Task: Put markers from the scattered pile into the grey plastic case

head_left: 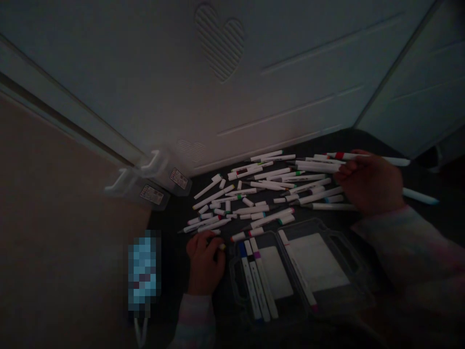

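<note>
In the dim head view, my left hand (206, 261) rests at the near edge of the marker pile, its fingers curled round a small white marker cap (222, 246) with a yellowish end. My right hand (372, 184) is over the right side of the pile. Its fingers are pinched together at the white markers there; a marker with a red band (340, 155) runs along the fingers. Between my hands lies an open clear plastic case (238, 286). Three markers (258, 281) sit in its left half and one pink-ended marker (300, 271) lies in its right half.
Many white markers (272, 185) and loose caps (248, 201) are spread over the dark tabletop (170, 252). Two clear containers (152, 191) with labels stand at the back left. A white panel (290, 87) with a heart relief rises behind. A blurred light-blue item (144, 271) lies left.
</note>
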A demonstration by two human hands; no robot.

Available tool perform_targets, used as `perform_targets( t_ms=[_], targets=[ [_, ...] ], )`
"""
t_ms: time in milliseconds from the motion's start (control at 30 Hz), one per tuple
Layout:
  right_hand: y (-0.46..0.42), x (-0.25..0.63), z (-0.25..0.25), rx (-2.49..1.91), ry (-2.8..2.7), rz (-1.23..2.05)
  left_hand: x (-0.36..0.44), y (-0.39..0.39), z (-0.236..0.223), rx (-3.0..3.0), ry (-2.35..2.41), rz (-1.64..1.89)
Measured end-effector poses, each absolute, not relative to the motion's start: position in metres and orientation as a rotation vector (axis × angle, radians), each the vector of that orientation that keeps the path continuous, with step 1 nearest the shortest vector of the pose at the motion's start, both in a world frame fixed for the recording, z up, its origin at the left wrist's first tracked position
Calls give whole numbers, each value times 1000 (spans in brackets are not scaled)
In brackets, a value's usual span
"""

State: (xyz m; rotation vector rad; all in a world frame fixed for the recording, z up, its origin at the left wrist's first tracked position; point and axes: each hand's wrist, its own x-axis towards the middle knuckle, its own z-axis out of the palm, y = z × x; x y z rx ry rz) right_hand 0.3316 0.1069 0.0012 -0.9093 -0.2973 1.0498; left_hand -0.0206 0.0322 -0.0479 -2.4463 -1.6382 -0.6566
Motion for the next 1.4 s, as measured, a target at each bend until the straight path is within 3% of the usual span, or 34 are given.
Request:
perform_targets(
  t_ms=[733, 1200, 1400],
  targets=[
    [107, 330, 2, -924, -303, 1040, -18, 37, -42, -2371, -1597, -1009],
    [106, 329, 3, -923, -301, 1024, -8, 41, -44, -2508, -1445, -841],
    [106, 330, 4, -900, -289, 1025, -6, 45, -48, -2445, -1600, -902]
  ],
)
